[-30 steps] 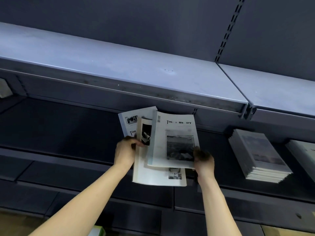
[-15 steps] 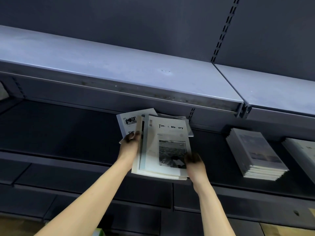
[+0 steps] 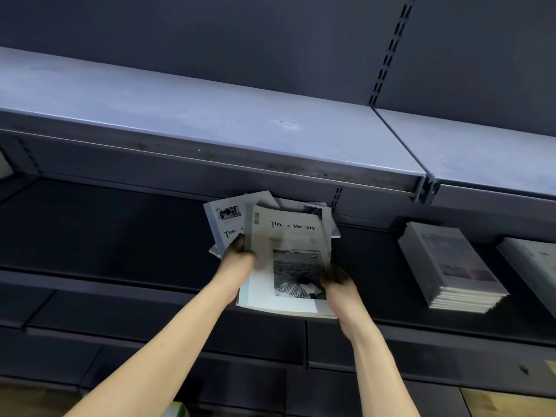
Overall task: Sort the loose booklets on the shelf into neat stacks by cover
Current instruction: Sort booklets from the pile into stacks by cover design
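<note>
Several white "Time & Memory" booklets (image 3: 285, 236) with a black-and-white cover photo lie bunched on the dark lower shelf (image 3: 105, 236). My left hand (image 3: 237, 260) grips the bundle's left edge, fingers under the top copies. My right hand (image 3: 340, 284) holds the lower right corner, thumb on the cover photo. One more copy (image 3: 224, 221) sticks out askew at the upper left, and another corner shows behind at the upper right. The bundle's near edge hangs over the shelf front.
A neat stack of booklets with a bluish cover (image 3: 451, 266) sits on the same shelf to the right, and another stack (image 3: 535, 266) lies at the frame's right edge. A grey upper shelf (image 3: 210, 124) overhangs closely.
Both hands have squeezed the fanned booklets together into a tighter pile and pushed it slightly back onto the shelf; the lower booklet no longer sticks out below the top one.
</note>
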{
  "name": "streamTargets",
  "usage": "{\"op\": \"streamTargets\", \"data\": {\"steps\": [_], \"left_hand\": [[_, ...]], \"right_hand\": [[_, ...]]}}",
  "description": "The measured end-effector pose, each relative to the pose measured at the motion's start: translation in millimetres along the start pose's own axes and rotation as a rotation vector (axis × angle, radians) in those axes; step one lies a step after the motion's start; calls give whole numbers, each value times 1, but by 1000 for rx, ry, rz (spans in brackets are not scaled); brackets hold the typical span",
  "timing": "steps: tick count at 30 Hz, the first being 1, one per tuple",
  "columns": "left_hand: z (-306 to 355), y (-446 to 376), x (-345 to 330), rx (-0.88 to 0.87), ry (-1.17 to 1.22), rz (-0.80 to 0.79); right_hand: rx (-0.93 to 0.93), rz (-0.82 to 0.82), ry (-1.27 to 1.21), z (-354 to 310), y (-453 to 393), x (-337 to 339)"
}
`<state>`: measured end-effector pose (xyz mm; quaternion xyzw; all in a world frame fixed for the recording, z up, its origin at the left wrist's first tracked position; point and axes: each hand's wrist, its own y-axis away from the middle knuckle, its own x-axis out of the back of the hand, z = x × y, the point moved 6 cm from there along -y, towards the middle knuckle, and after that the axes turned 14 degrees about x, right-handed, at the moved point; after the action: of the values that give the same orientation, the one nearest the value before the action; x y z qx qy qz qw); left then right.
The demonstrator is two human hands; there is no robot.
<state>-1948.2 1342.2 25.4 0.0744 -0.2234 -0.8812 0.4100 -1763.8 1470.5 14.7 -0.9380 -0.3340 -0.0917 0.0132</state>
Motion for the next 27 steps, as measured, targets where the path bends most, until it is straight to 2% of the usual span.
{"op": "streamTargets", "data": {"steps": [5, 10, 13, 15, 19, 27], "left_hand": [[-2, 0, -2, -72, -45, 44], [-3, -1, -2, -130, -199, 67], [-6, -11, 19, -102, -474, 297], [-15, -16, 34, 29, -556, 411], [-30, -17, 37, 192, -428, 365], [-37, -13, 34, 186, -356, 286]], "right_hand": [[0, -63, -50, 1, 4, 1], [43, 57, -96, 2, -3, 12], [77, 118, -119, 3, -5, 16], [66, 154, -148, 7, -6, 18], [47, 162, -164, 13, -9, 18], [13, 201, -187, 21, -9, 16]]}}
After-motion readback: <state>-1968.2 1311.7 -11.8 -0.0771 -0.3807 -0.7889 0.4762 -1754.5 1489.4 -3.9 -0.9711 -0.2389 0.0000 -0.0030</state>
